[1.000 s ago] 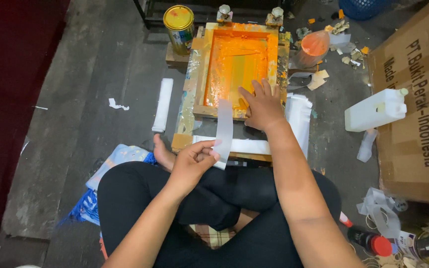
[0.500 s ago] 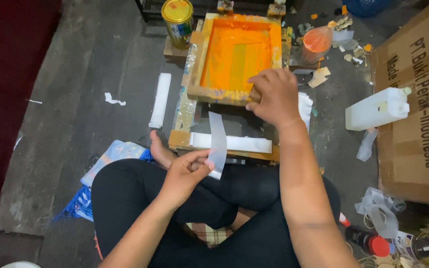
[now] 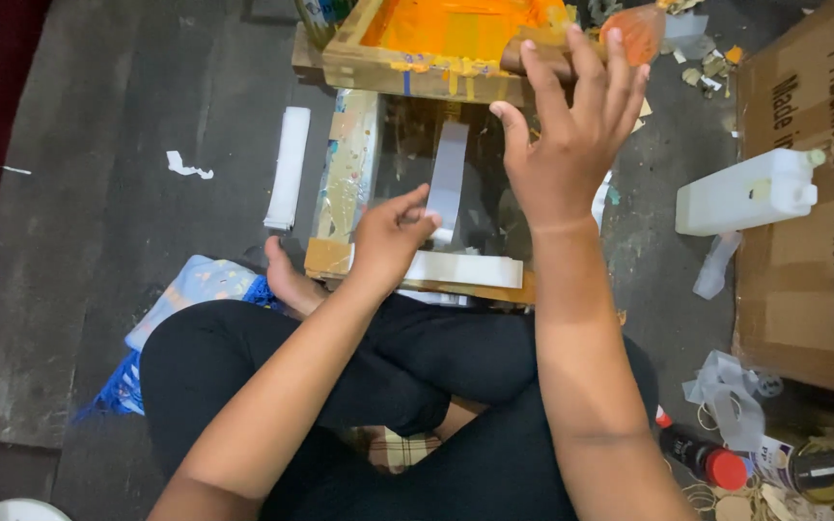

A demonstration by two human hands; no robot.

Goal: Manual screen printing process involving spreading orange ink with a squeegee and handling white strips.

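The grey concrete floor (image 3: 98, 222) fills most of the scene, stained and littered. On the far right stands a big brown cardboard box (image 3: 813, 241) with dark printing on its side. A person sits cross-legged on the floor in black trousers (image 3: 407, 386), one bare foot (image 3: 287, 280) poking out on the left beside a blue patterned cloth (image 3: 180, 299).

In front of the person lies a paint-spattered wooden base board (image 3: 349, 174), and above it — tilted up at its near edge — a wooden screen frame (image 3: 427, 58) whose mesh is covered in bright orange ink. The right hand (image 3: 567, 145) is up at that near edge, fingers spread and loosely open, their tips against the frame and the wooden bar lying along it; whether they truly grip it I cannot tell.

The left hand (image 3: 393, 232) sits lower, nearer the person, its fingers pinched together on the bottom end of a long white strip (image 3: 449, 174), which stands up from the hand under the raised frame, over the dark middle of the board. A second white strip (image 3: 465, 268) lies flat across the near edge of the board, just beside the left hand.

To the right, near the box, a white plastic jerrycan (image 3: 745, 193) lies on its side. Left of the board rests a folded white strip (image 3: 289, 166), and further left a small torn scrap of white paper (image 3: 187, 166). At the near right — among crumpled plastic — is a dark bottle with a red cap (image 3: 702, 458).
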